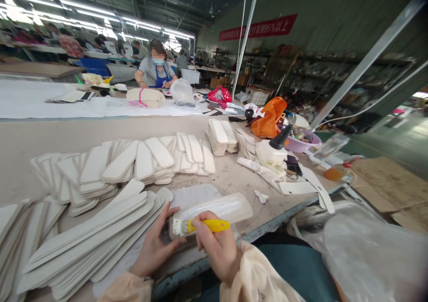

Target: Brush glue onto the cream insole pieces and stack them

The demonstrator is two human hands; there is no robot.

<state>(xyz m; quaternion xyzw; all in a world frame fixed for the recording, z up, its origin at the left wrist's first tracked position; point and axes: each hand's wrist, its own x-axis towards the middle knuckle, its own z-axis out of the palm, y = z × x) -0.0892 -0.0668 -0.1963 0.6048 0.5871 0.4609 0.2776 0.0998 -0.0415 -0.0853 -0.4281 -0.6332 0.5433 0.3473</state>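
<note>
My right hand (214, 244) is closed round the yellow handle of a brush (214, 225). The brush's bristles press on the near-left end of a long, pale, round-ended strip (240, 208), where thick white paste shows. A glossy wet band runs along the strip's face. My left hand (157, 242) steadies that same end, thumb on the near edge and fingers on the far edge. Just left of it, long white strips (90, 244) lie fanned in a pile. Beneath the strip is a whitish sheet (197, 192).
Shorter white strips (127, 159) spread in overlapping rows behind. A white bottle with a black nozzle (272, 152), an orange bag (269, 117) and a purple basin (302, 141) stand at right. Across the table, a person in a blue apron (161, 76) works. The table edge (267, 224) runs close by.
</note>
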